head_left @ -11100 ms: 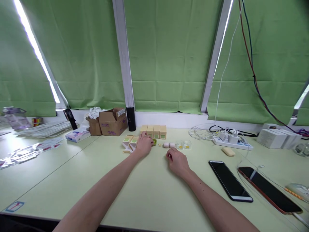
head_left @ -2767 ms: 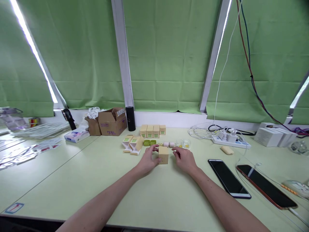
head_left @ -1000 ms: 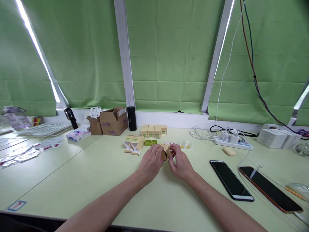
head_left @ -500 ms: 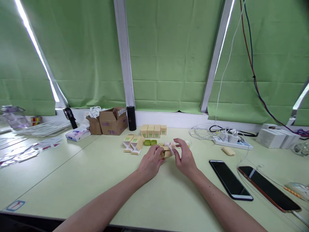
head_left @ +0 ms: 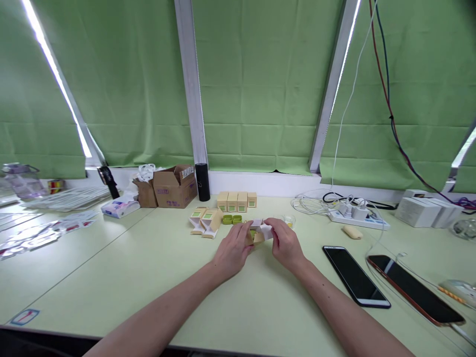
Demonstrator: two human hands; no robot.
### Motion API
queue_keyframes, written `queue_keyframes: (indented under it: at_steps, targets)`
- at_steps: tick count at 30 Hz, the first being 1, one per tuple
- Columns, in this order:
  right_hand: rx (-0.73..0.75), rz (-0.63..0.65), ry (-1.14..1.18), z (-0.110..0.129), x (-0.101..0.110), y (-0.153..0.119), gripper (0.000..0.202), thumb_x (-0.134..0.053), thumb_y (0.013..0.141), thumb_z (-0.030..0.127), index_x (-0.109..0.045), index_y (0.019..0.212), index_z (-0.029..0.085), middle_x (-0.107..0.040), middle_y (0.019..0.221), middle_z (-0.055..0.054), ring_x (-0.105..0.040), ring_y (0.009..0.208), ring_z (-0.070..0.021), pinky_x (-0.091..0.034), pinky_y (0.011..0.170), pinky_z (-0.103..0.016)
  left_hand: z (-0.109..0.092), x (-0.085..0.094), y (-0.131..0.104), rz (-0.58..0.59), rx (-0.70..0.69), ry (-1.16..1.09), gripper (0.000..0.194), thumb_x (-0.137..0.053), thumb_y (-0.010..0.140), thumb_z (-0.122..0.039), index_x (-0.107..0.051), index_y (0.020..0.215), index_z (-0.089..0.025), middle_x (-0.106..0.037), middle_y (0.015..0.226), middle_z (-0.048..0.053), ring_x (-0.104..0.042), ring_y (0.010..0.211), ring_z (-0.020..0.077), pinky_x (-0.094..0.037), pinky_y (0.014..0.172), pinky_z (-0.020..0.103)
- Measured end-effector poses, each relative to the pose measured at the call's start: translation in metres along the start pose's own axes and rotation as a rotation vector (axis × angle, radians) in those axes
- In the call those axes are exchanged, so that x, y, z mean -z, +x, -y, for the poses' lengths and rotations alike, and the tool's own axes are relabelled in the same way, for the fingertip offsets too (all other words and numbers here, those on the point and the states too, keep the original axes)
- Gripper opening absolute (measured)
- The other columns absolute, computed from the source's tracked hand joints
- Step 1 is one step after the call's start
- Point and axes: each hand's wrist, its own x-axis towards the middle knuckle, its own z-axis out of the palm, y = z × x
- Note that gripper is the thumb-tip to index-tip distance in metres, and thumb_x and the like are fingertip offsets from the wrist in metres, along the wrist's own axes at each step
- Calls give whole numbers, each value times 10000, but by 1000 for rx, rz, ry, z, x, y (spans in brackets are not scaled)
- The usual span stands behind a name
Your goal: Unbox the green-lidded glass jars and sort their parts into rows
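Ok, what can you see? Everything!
held box: 1, tan, centre
opened boxes: 2, tan, centre left
small boxes: 4 showing, tan, back centre
little cases: 2, green, centre
round container: 1 showing, clear, centre
phones: 2, dark, right
power strip: 1, white, back right
oval object: 1, cream, right
plain boxes: several, white, far right
cables: several, mixed colours, right
cylinder: 1, black, back centre
carton: at least 1, brown, back left
tissue packet: 1, white-purple, left
tilted object: 1, black, left
flat sheets: several, white, left
shiny packets: several, silver, left
bottle: 1, purplish, left
blinds: several, green, back
table: 1, pale green, underneath
left hand: 1, on held box
right hand: 1, on its flap
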Motion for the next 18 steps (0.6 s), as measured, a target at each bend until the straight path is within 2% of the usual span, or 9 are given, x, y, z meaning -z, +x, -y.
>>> queue_keyframes:
  at_steps: [6, 11, 14, 18]
  targets:
    - [-84, 89, -27, 8, 0, 1, 351, -443, 968, 103, -597, 1251, 241, -733, 984, -74, -687, 887, -246, -574, 778, -402, 0, 0, 0, 10, 3, -5, 754, -647, 918, -185, -278, 1572, -255, -578, 1386, 161, -582, 1292, 327, -583, 974, 513]
    - [-163, 75, 33, 14, 2, 4, 325, -444, 974, 116, -592, 1243, 223, -679, 957, -77, -657, 880, -238, -553, 760, -378, 2, -1, 0, 2, 20, -30, 749, -659, 908, -166, -301, 1562, -237, -574, 1402, 169, -576, 1303, 329, -570, 1011, 536]
    - [-194, 124, 49, 16, 3, 3, 330, -459, 951, 101, -589, 1228, 224, -659, 973, -75, -643, 825, -220, -543, 732, -367, 4, -1, 0, -12, 24, -61, 731, -653, 915, -167, -317, 1560, -240, -582, 1396, 167, -582, 1306, 320, -556, 1043, 543]
    - [-145, 218, 40, 19, 3, 2, 387, -553, 857, 67, -588, 1204, 233, -662, 901, -56, -626, 890, -264, -543, 802, -427, 6, -2, -1, -13, 23, -89, 756, -658, 901, -149, -313, 1567, -245, -571, 1420, 164, -571, 1333, 321, -530, 1086, 555]
